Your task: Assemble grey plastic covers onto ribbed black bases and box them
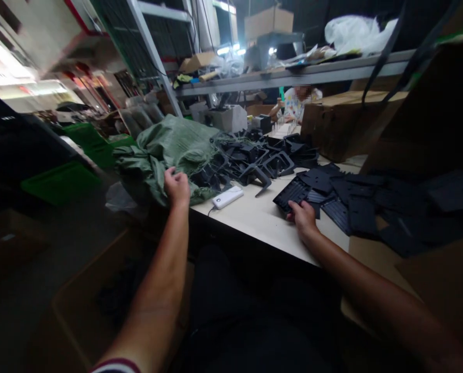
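Note:
My left hand [177, 187] is closed in a grip on the edge of a green woven sack [169, 150] that lies crumpled at the left end of the table [255, 215]. My right hand [302, 216] rests on the tabletop with its fingers curled on a black ribbed plastic plate [293, 192], the nearest of several flat black plates [356, 199] spread to the right. A heap of black plastic frame parts [255, 155] spills out beside the sack. A white power bank [227, 197] with a cable lies between my hands.
Brown cardboard boxes [344, 122] stand at the right and in the near right corner. Green crates [60, 181] sit on the floor at left. A metal shelf [293, 75] with boxes and bags runs across the back. Another person [297, 101] sits at the far end of the table.

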Tool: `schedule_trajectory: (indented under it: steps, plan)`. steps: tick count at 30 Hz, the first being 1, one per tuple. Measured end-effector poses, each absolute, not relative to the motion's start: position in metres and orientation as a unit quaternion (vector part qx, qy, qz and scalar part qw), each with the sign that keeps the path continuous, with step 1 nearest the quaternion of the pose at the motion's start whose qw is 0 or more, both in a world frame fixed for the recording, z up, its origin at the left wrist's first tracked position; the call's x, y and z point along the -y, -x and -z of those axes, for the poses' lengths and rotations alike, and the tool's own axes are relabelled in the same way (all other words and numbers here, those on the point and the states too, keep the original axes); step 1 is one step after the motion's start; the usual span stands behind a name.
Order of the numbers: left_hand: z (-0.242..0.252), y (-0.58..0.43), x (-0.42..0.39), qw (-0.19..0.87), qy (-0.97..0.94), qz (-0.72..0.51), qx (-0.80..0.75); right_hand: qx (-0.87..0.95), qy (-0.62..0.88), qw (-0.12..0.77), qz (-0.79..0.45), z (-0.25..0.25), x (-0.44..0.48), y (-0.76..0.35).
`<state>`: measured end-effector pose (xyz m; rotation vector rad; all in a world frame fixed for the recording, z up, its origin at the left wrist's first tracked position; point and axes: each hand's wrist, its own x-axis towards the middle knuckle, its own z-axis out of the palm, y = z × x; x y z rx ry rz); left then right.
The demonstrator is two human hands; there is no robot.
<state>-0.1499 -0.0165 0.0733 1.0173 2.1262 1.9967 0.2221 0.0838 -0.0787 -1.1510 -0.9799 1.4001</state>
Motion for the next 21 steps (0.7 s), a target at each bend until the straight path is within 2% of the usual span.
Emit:
schedule_trajectory:
  steps: [3, 9, 14, 21]
  plan:
    - [-0.039, 0.103, 0.018, 0.016, -0.395, -0.636, -0.662, 0.433, 0.466, 0.516, -0.574, 0.085, -0.075, -0.223]
    - [0.034, 0.008, 0.033, 0.131, -0.536, -0.526, -0.647, 0.481, 0.443, 0.526, -0.544, 0.085, -0.061, -0.226]
    - [0.056, -0.028, 0.051, 0.173, -0.619, -0.478, -0.599, 0.501, 0.437, 0.532, -0.524, 0.084, -0.053, -0.225]
    - [0.081, -0.033, 0.084, 0.166, -0.619, -0.519, -0.566, 0.452, 0.449, 0.56, -0.53, 0.085, -0.054, -0.228]
